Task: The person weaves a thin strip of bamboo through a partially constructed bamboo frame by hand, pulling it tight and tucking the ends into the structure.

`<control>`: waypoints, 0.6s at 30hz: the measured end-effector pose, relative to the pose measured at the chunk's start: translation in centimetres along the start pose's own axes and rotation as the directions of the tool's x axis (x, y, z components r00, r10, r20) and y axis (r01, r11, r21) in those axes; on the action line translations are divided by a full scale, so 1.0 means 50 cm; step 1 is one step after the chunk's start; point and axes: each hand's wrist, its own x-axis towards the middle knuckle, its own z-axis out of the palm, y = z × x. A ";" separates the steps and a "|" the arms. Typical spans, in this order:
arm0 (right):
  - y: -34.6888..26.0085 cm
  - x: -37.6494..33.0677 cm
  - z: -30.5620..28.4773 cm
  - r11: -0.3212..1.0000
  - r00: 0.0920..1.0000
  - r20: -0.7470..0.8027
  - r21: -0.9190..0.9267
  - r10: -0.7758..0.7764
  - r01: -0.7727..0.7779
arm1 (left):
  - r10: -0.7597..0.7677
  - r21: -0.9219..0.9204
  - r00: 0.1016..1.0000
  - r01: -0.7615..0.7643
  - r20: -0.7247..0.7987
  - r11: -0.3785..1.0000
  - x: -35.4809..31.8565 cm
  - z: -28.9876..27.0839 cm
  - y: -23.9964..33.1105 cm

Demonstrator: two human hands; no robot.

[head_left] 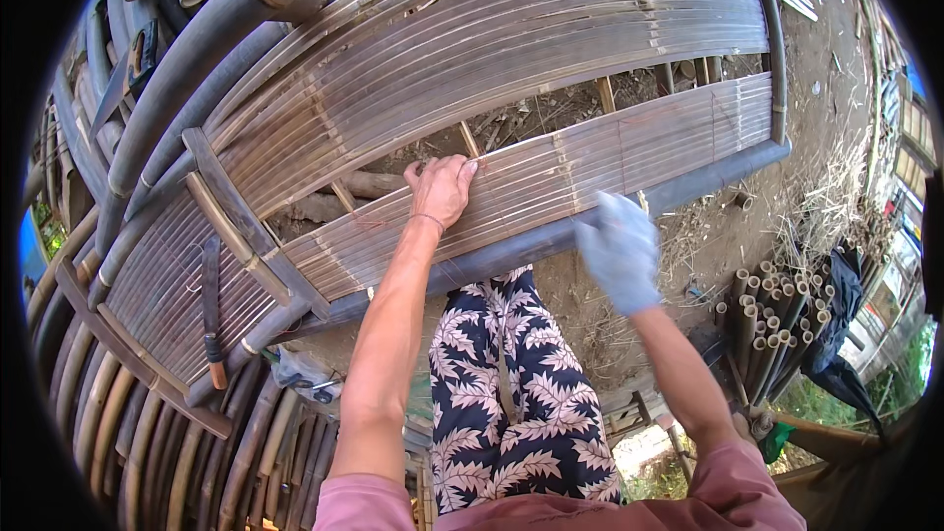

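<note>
Left hand (441,189) pressed flat, fingers together, on bamboo slat panel (551,177); gloved right hand (619,251) blurred near its lower edge, grip indiscernible.

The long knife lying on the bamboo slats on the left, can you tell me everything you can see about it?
The knife lies flat on the woven bamboo slat panel, at the person's lower left. It has a long, dark, dull blade that runs nearly straight up and down in the picture, and a short reddish-brown handle at the lower end with a pale band where it meets the blade. Nobody holds it: the left hand rests on another slat panel well away, and the gloved right hand is farther still.
</note>
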 end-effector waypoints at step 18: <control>-0.058 0.184 -0.041 0.496 0.991 0.132 0.860 0.013 -0.121 | 0.034 -0.046 0.999 -0.034 -0.003 0.998 -0.013 -0.008 -0.027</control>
